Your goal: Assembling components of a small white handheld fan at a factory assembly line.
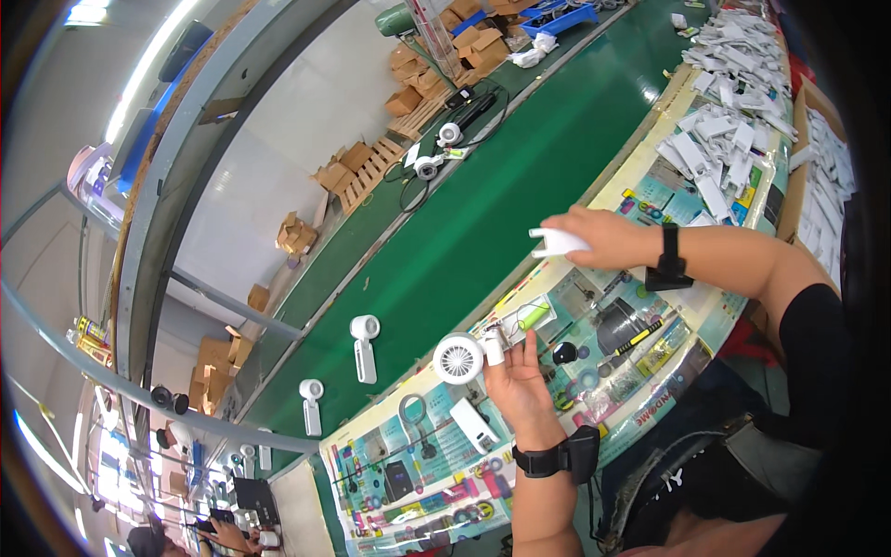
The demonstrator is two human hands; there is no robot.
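In the head view my left hand (522, 395) is closed around the neck of a white handheld fan (458, 359), its round grille toward the left. The fan's handle lies opened, with a green battery (533, 316) showing inside it. Farther right and above the table edge, my right hand (594, 238) grips a white plastic handle shell (560, 243) with two prongs at its end. Below the fan, a white handle cover (473, 425) rests on the printed sheet. A yellow-and-black pen-like tool (639, 338) lies to the right of my left hand, near a small black round part (564, 353).
Beyond the printed table sheet (371, 464) runs a green conveyor belt (483, 241) carrying two white fans (365, 348). White plastic shells (715, 153) are heaped at the far right, beside a cardboard box (812, 107) of more. Another person's hands (227, 536) show at lower left.
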